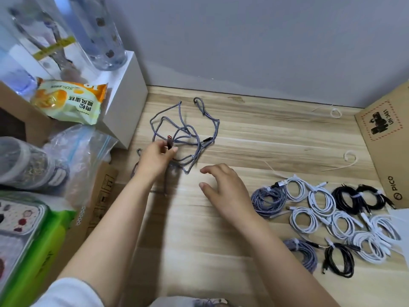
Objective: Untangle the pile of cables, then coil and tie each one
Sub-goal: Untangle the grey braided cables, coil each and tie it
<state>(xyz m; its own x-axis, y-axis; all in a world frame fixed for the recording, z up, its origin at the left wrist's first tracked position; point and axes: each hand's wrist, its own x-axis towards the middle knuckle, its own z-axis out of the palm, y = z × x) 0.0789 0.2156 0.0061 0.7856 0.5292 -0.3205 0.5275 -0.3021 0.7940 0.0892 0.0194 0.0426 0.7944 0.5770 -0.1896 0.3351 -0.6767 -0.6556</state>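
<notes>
Grey braided cable [186,131] lies loosely tangled, uncoiled.

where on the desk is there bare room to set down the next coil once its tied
Bare wood lies between the loose grey cable and the cardboard box, with only two white ties there. Another patch lies below the right hand. The coiled cables crowd the lower right.

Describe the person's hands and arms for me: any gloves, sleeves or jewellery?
Both hands, left and right, are bare: no gloves, rings or watch visible. Forearms are uncovered. A white short sleeve shows on the left upper arm.
</notes>
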